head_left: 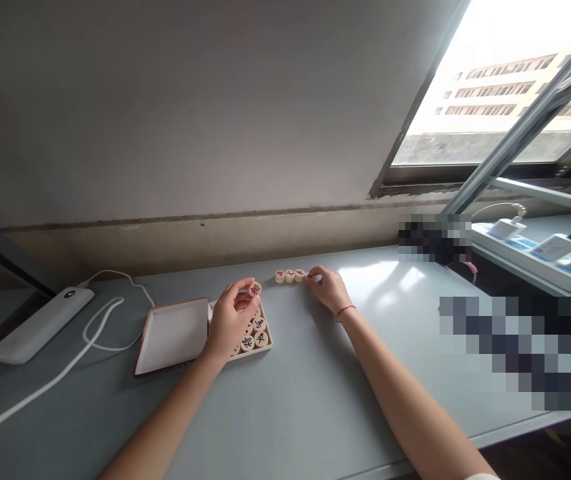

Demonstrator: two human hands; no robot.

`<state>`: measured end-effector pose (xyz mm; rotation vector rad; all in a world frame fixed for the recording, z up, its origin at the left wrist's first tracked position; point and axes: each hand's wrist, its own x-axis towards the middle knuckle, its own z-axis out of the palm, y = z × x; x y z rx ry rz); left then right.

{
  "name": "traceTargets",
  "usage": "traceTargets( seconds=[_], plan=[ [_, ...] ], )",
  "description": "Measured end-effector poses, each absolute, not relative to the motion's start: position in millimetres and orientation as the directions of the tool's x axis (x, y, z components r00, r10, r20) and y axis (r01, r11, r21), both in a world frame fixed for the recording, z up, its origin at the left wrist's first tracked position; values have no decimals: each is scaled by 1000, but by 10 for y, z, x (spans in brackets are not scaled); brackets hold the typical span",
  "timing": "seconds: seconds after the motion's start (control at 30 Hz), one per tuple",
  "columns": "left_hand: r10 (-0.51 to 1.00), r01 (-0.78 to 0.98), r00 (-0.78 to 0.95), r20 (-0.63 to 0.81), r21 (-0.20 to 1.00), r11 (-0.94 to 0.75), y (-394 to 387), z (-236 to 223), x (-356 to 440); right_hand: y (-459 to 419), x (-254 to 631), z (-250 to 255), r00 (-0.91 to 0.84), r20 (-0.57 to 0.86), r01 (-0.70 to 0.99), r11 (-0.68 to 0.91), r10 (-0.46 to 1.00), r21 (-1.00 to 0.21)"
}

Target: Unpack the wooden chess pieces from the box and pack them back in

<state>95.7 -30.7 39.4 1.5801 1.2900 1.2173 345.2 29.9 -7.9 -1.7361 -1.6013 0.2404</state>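
Observation:
My left hand (230, 320) hovers over a small open box (265, 343) of round wooden chess pieces and pinches one piece with a red character (254, 289) between thumb and fingers. My right hand (329, 288) rests on the grey table further back, fingers curled, its fingertips against the right end of a short row of three pieces (290, 275); a fourth piece may be hidden under them. Several more pieces (255, 333) lie in the box, partly covered by my left hand.
The box's lid (172, 335) lies open-side up to the left of the box. A white power bank (40, 325) with a looping white cable (100, 327) sits at the far left. A power strip with chargers (540, 250) lies at the right under the window.

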Motion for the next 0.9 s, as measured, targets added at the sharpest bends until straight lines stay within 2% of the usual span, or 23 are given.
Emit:
traceTargets(
  seconds=[0.07,0.13,0.23,0.3,0.43,0.57,0.63,0.7,0.8,0.9],
  plan=[
    [965,340,50,257,904,-258,-321,390,947,248,3371,6,218,363,790,55,906,-611],
    [939,472,63,338,819,-327,-343,382,941,148,3222,143,212,401,783,90,891,-615],
    [878,640,126,462,638,-428,-379,363,941,-75,2883,362,-3,408,624,321,913,-712],
    [839,676,173,515,558,-482,-398,348,941,-228,2652,459,-126,375,533,382,918,-755],
    [790,691,216,574,483,-539,-411,332,943,-393,2406,516,-100,367,486,368,925,-793],
    [758,694,245,604,437,-572,-417,346,954,-276,2582,510,-28,460,505,409,888,-760],
    [757,700,244,606,430,-570,-425,357,958,-137,2819,478,99,487,577,349,868,-739],
    [765,702,229,602,442,-558,-434,366,960,11,3097,402,234,462,675,199,855,-711],
    [771,694,210,601,464,-551,-442,371,962,181,3434,219,245,403,808,44,882,-588],
    [766,687,209,608,466,-558,-437,366,959,255,3559,38,147,396,888,56,907,-457]
  ],
)
